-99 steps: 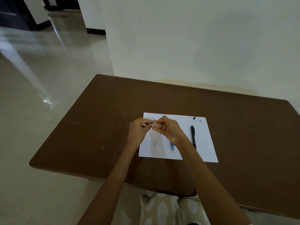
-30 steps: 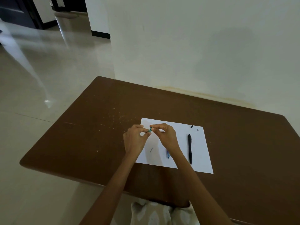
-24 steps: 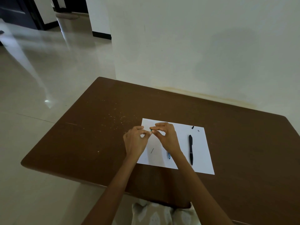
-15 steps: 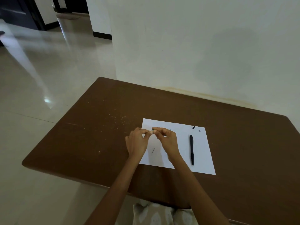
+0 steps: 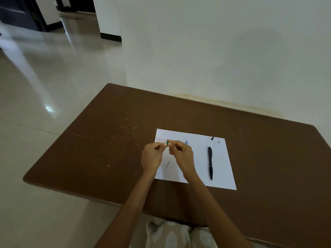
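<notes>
Both hands meet above the left part of a white paper sheet (image 5: 220, 169) on the brown table (image 5: 100, 151). My left hand (image 5: 151, 157) and my right hand (image 5: 180, 154) pinch a small teal piece (image 5: 167, 143) between their fingertips. A bluish pen part (image 5: 186, 142) shows just past my right hand's knuckles; how it is held is hidden. A black pen (image 5: 210, 162) lies lengthwise on the sheet to the right of my hands. A thin dark rod (image 5: 167, 164) lies on the paper between my wrists.
Two tiny parts, one black (image 5: 212, 138) and one grey (image 5: 218, 142), lie near the sheet's far right corner. Pale crumbs (image 5: 125, 129) speckle the table's left half. A white wall (image 5: 215, 51) stands behind the table; tiled floor (image 5: 35, 86) lies to the left.
The hands stay together pinching the small piece. The blue pen part that lay under my right wrist 0.8 s ago is gone from there; a bluish part now shows beyond my right knuckles.
</notes>
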